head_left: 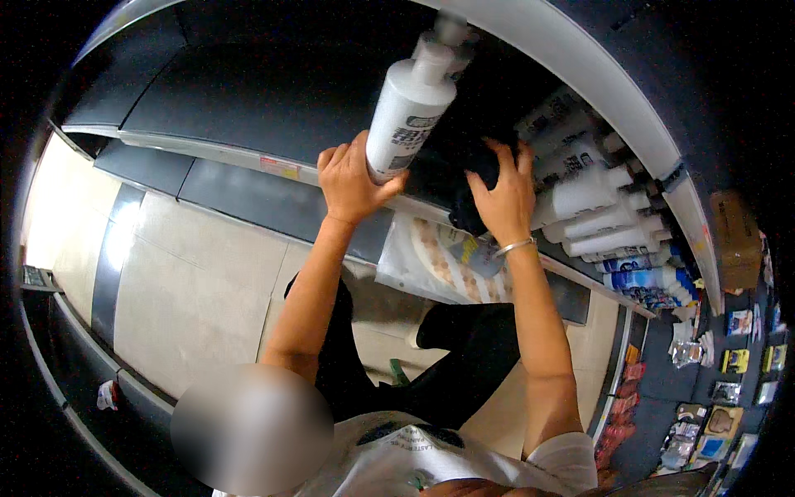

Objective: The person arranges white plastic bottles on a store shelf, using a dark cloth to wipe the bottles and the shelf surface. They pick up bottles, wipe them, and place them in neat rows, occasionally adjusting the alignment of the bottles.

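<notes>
A white bottle [410,116] with dark print stands tilted above the dark shelf, and my left hand [352,184] is closed around its lower part. Just behind its top shows another white pump-like top [452,33], partly hidden and blurred. My right hand [507,195] has its fingers curled round a black, cloth-like bundle [468,211] at the shelf's front edge. To the right of that hand, several white bottles [584,199] lie or lean in rows on the shelf. A bracelet circles my right wrist.
A long dark shelf [248,99] with a pale front edge runs to the left, with a lower shelf [224,190] under it. A clear plastic bag [439,265] hangs below my hands. Blue-and-white packs [642,277], a cardboard box [735,236] and hanging goods are at the right.
</notes>
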Available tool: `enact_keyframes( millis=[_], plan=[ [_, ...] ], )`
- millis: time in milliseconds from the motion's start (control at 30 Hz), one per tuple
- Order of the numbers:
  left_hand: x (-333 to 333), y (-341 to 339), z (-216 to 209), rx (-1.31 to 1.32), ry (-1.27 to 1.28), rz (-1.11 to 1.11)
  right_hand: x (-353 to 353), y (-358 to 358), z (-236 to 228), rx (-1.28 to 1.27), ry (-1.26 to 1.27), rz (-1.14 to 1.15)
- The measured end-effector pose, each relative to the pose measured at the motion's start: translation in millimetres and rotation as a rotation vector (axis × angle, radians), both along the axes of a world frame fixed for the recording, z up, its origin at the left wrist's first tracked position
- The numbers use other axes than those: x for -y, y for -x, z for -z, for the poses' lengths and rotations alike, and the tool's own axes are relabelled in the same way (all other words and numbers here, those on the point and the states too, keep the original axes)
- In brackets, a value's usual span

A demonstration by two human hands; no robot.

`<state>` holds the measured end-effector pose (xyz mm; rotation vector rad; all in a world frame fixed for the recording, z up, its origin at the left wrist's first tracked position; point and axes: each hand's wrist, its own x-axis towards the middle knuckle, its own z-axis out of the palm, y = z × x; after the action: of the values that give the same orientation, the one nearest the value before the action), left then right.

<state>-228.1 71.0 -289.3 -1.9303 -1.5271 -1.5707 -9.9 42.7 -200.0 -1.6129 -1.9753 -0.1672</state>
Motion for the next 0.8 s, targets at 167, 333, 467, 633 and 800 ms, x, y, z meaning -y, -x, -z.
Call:
enact_keyframes(
  millis=[167,333,467,633,800],
  plan=[
    [4.6,-12.1,-7.7,-0.027,0.138,0.048,-36.8,-59.2,84.2,0.07,0.199,0.163],
    [10.7,-24.0,-13.3,-0.042,0.198,0.03,-30.0,-47.5,71.1,-0.03,0.292,0.174],
    [6.6,-25.1,-12.6,-0.093,0.274,0.041,-27.4,-51.6,73.3,-0.073,0.194,0.146],
    [6.3,-25.5,-13.4,-0.144,0.228,-0.016,-30.2,-50.7,78.3,-0.072,0.086,0.128],
    [9.4,-28.8,-13.1,-0.081,0.333,0.009,-33.6,-53.6,84.6,-0.092,0.083,0.156]
  ],
)
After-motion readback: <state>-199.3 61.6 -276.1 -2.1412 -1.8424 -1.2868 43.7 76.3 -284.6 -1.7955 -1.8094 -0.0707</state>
